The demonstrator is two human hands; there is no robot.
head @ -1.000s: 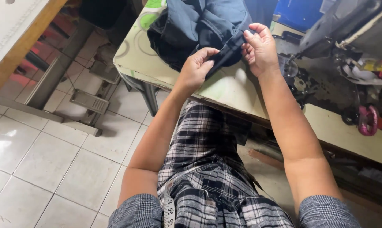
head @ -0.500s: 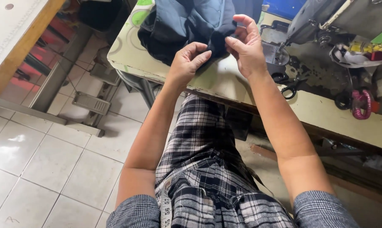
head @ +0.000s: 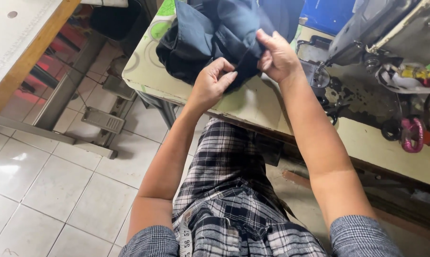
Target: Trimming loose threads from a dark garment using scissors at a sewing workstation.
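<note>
Head view, looking down on a pale sewing table with a cream, green-patterned top [head: 143,71], which runs from the upper left across to the right edge; the person sits at it, plaid black-and-white cloth covering the lap [head: 229,190]. Beneath and to the left lies a floor of light square tiles [head: 43,190], and a wood-edged white worktop [head: 20,52] cuts the top left corner. On the table, at the upper right, stands a grey metal sewing machine [head: 391,28], with a blue plastic box [head: 329,14] behind it. A heap of dark navy fabric [head: 205,33] lies bunched on the table at the top middle, just left of the machine. The right hand [head: 278,57] is clenched on a fold of that fabric at its near edge, fingers curled over the cloth. The left hand [head: 210,85] sits just beside it, thumb and fingertips pinching the same dark edge from below. A metal foot pedal [head: 103,119] rests on the floor under the table. A pink metal clip [head: 412,134] lies at the far right. A white measuring tape [head: 185,238] hangs at the waist.
</note>
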